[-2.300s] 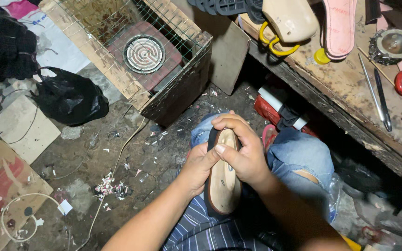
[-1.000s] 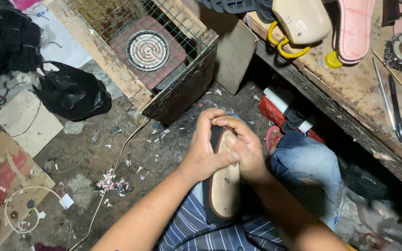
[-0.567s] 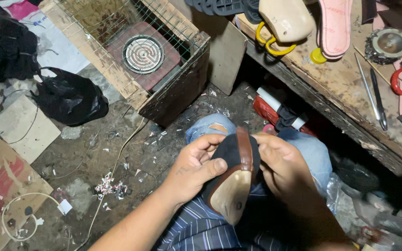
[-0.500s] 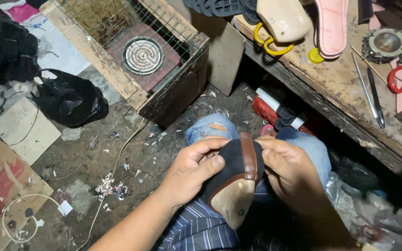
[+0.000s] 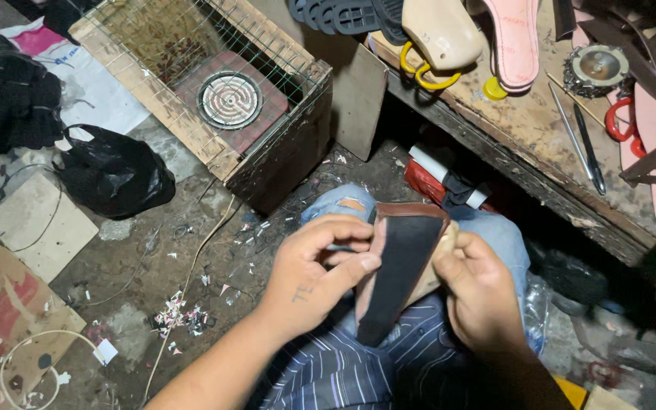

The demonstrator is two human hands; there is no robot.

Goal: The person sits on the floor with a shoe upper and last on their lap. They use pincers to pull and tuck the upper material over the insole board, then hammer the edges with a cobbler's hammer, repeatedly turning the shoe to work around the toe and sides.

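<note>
I hold a shoe piece (image 5: pixel 398 266) over my lap: a dark fabric upper with a brown leather edge, stretched on a pale last. My left hand (image 5: pixel 313 269) grips its left side, thumb pressed on the dark fabric and fingers curled over the top edge. Around the right side closes my right hand (image 5: pixel 476 292), its fingers behind the piece near the pale last. The piece is turned so its dark face points up at me. My jeans knee (image 5: pixel 339 206) shows just beyond it.
A wooden box with wire mesh (image 5: pixel 214 99) holds a round coil heater (image 5: pixel 229 99). A black plastic bag (image 5: pixel 115 171) lies to the left. The workbench (image 5: pixel 540 129) at right carries a shoe last, pink soles, yellow scissors and metal tools. Scraps and a cord litter the dirt floor.
The shoe piece has been turned over from its pale sole side to its dark fabric face. Both hands shifted from on top of it to gripping its two sides.
</note>
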